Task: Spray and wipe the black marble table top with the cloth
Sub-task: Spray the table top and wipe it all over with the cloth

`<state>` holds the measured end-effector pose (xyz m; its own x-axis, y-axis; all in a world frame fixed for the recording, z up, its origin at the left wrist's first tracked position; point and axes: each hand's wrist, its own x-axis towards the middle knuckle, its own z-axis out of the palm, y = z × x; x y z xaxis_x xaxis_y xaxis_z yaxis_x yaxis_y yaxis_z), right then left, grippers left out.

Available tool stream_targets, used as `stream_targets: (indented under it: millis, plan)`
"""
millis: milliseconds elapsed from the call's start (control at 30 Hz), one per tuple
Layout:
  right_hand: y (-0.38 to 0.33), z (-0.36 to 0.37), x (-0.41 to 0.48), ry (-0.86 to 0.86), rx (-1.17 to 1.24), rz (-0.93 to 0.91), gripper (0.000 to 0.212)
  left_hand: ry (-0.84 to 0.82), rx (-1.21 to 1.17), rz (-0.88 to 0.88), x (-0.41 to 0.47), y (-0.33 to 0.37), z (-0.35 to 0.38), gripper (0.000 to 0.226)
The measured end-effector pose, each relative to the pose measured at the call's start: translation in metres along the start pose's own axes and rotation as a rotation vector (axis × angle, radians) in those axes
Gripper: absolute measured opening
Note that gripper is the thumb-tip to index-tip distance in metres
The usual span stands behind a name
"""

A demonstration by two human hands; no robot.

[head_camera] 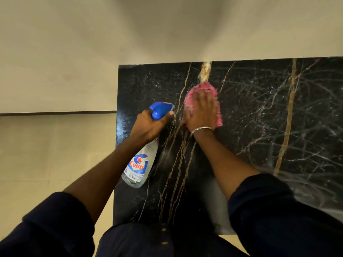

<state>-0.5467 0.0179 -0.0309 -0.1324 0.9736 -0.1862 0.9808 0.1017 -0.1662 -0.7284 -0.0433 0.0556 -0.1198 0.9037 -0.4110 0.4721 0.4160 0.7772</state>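
The black marble table top (pixel 259 112) with gold and white veins fills the centre and right of the head view. My right hand (pixel 202 110) lies flat on a pink cloth (pixel 193 95), pressing it against the marble near the far edge. My left hand (pixel 150 125) grips the neck of a clear spray bottle (pixel 138 167) with a blue trigger head, held tilted over the table's left edge, nozzle pointing towards the cloth. A metal bangle circles my right wrist.
A pale wall runs behind the table's far edge. The beige tiled floor (pixel 52 154) lies left of the table. White wet streaks (pixel 315 182) cover the marble at the right. My dark-sleeved body stands against the near edge.
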Motion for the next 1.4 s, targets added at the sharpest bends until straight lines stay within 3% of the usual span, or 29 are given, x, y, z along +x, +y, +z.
stream_targets:
  millis: [133,300,633,833,1067,1233,1300,1400]
  plan:
    - [-0.063,0.011,0.007,-0.096,-0.033,-0.253,0.069,0.074,-0.007,0.011,0.002,0.001,-0.002,0.037]
    - [-0.037,-0.001,0.022,-0.107,-0.03,-0.443,0.068,0.04,0.03,-0.011,0.013,0.003,-0.004,0.039]
    - [0.106,-0.025,0.081,0.05,-0.049,0.038,0.067,-0.017,0.055,0.049,0.04,0.023,-0.003,0.031]
    - [0.074,-0.029,0.104,0.085,0.044,0.384,0.067,0.031,0.021,0.068,0.037,0.016,-0.011,0.036]
    - [-0.019,-0.014,0.083,-0.026,-0.022,-0.062,0.067,0.061,0.04,0.051,0.024,0.005,-0.015,0.036]
    - [-0.015,-0.011,0.054,-0.058,-0.051,-0.26,0.065,0.067,0.074,0.054,0.014,0.008,-0.011,0.032]
    - [0.011,-0.013,0.043,-0.038,-0.069,-0.299,0.065,0.052,0.071,0.062,0.01,0.012,-0.007,0.033]
    - [0.059,-0.012,0.027,0.003,-0.039,-0.171,0.067,0.043,0.056,0.067,0.003,0.015,-0.004,0.038]
